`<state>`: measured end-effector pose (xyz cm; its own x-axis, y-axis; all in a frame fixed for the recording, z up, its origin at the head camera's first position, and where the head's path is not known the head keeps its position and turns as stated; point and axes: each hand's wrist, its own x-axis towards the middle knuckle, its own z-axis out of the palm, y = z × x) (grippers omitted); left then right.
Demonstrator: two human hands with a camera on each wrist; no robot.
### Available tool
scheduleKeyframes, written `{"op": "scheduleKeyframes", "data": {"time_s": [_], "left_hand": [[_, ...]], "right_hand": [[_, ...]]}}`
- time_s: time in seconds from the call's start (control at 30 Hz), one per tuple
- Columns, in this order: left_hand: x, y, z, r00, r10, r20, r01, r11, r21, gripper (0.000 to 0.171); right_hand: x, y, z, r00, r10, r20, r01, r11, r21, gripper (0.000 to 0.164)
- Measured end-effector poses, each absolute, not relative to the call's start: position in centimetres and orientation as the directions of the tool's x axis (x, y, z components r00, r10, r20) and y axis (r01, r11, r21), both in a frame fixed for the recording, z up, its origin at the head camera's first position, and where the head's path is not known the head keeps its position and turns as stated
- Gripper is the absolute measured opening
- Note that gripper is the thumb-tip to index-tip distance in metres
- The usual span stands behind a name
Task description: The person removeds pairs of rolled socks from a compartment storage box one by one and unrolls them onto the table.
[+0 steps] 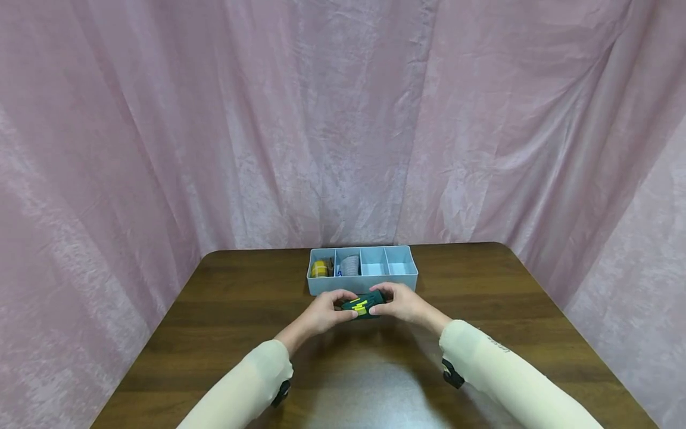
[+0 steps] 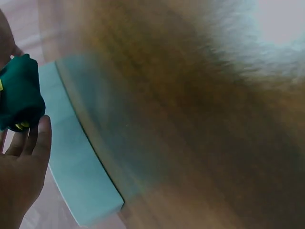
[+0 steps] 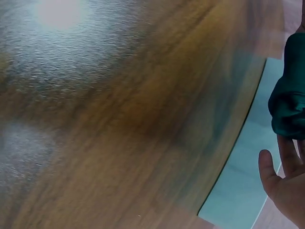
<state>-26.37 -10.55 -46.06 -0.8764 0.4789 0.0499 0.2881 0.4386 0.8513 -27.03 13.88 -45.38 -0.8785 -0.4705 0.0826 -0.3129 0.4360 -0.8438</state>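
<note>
A dark green rolled cloth [image 1: 364, 302] with yellow marks is held up between both hands, just in front of a light blue divided box [image 1: 370, 283]. My left hand [image 1: 328, 311] grips its left end, thumb in front and fingers behind. At the other end, my right hand [image 1: 401, 302] holds it the same way. The left wrist view shows the cloth roll [image 2: 21, 90] at the fingertips, with a bit of yellow inside its end. In the right wrist view the roll [image 3: 290, 86] has a tucked, folded end above the fingers.
The box's leftmost compartment holds a yellow checked roll [image 1: 320, 269] with something brown beside it. A grey striped roll [image 1: 350, 266] sits in the compartment to its right. Under everything is a brown wooden table [image 1: 225, 333], with a pink curtain [image 1: 332, 131] behind it.
</note>
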Motion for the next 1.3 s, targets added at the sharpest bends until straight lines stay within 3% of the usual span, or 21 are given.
{"op": "scheduleKeyframes", "data": {"time_s": [0.27, 0.7, 1.3], "left_hand": [[-25.2, -10.3, -47.4, -0.855, 0.518, 0.030, 0.314, 0.471, 0.824, 0.035], [-23.1, -10.2, -47.7, -0.827, 0.558, -0.070, 0.305, 0.550, 0.777, 0.027], [-22.0, -10.7, -47.8, -0.816, 0.576, -0.057, 0.351, 0.571, 0.742, 0.027]], "right_hand": [[-26.2, 14.1, -46.5, -0.864, -0.501, 0.052, -0.333, 0.491, -0.805, 0.028], [-24.4, 14.8, -48.3, -0.847, -0.530, 0.037, -0.347, 0.500, -0.793, 0.034], [-23.2, 14.8, -48.6, -0.808, -0.587, 0.057, -0.387, 0.455, -0.802, 0.039]]}}
